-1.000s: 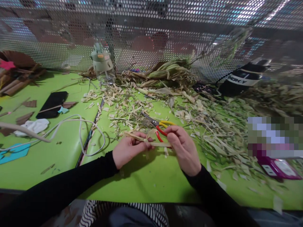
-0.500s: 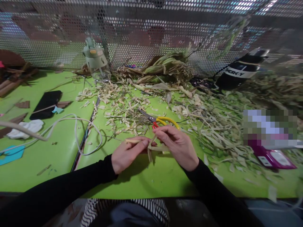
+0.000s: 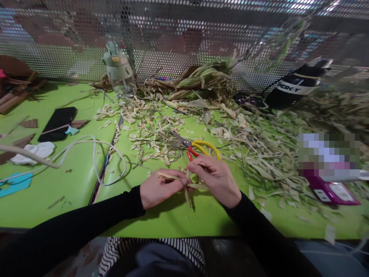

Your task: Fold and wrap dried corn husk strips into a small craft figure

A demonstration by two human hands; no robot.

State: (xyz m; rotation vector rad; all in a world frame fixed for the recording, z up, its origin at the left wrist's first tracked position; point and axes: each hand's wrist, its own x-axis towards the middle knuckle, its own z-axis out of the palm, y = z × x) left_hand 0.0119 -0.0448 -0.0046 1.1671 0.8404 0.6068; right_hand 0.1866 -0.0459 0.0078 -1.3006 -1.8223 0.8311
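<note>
My left hand (image 3: 161,187) pinches a piece made of pale husk strips (image 3: 188,197) between thumb and fingers, low over the green table (image 3: 161,225). From the right, my right hand (image 3: 217,179) grips strips of the same piece, its thumb and forefinger close to my left fingertips. One strip end hangs down between the hands, and another pale end sticks out over my left fingers. Just beyond my right hand lie pliers (image 3: 186,143) with red and yellow handles; my right fingers partly hide the handles.
Husk scraps (image 3: 157,144) spread behind the hands, with a husk bundle (image 3: 201,80) farther back. A clear bottle (image 3: 122,75), a phone (image 3: 58,124) and a white cable (image 3: 95,161) are at left. At right are a black bottle (image 3: 295,86) and a magenta packet (image 3: 336,191).
My left hand has moved slightly right, nearer my right hand. The held strips have shifted right and a little down. More of the red handle shows.
</note>
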